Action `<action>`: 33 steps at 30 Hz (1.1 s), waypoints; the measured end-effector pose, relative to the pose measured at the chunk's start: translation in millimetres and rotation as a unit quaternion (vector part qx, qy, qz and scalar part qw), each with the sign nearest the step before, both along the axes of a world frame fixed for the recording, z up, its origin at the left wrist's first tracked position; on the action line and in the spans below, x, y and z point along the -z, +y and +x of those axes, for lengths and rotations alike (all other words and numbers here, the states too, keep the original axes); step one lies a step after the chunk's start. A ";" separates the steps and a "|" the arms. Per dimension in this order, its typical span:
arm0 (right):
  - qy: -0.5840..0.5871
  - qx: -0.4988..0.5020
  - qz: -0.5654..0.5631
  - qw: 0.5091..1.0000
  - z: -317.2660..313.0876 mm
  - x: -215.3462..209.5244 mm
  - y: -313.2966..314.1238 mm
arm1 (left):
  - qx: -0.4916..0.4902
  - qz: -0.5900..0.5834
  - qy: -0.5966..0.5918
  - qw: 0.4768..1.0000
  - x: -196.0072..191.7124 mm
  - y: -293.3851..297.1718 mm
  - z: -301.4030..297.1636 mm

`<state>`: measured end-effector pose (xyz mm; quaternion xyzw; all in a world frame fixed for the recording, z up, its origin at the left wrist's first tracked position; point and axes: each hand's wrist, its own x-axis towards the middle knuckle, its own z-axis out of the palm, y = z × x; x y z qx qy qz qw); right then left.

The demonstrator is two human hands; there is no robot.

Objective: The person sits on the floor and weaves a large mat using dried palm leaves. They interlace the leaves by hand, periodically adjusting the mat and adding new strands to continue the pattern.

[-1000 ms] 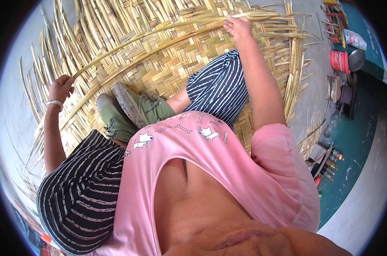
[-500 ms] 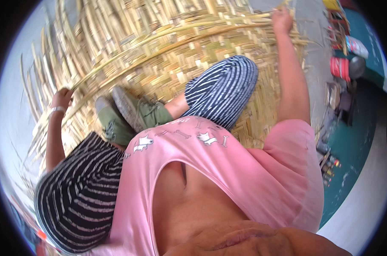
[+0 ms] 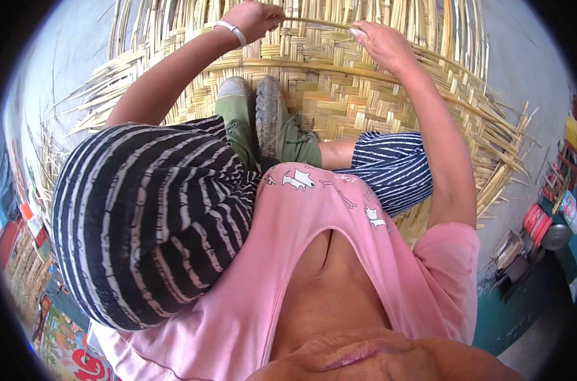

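The person's left hand (image 3: 253, 20), a second ago at the mat's left side, is now up at the top of the view, and the right hand (image 3: 385, 46) is back in from the mat's right edge, so the two grip the yellowish strip (image 3: 315, 23) much closer together. The view has swung round: the green shoes (image 3: 237, 120) point nearly straight up, the striped left trouser leg (image 3: 149, 222) looms larger, the red container (image 3: 537, 224) sits lower, and a colourful printed surface (image 3: 63, 340) shows at lower left.
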<state>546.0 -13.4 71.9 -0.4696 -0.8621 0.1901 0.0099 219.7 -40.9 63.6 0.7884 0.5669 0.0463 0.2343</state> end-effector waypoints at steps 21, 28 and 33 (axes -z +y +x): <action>0.169 0.228 -0.135 0.949 -46.4 30.3 87.2 | -0.312 -0.268 -0.086 0.907 29.5 117.0 28.6; 0.083 0.205 -0.085 0.971 -40.4 83.8 103.9 | -0.177 -0.166 0.129 0.962 26.3 125.7 29.0; 0.172 0.269 -0.229 0.919 -53.5 0.8 76.3 | -0.388 -0.196 -0.203 0.877 35.4 106.5 25.0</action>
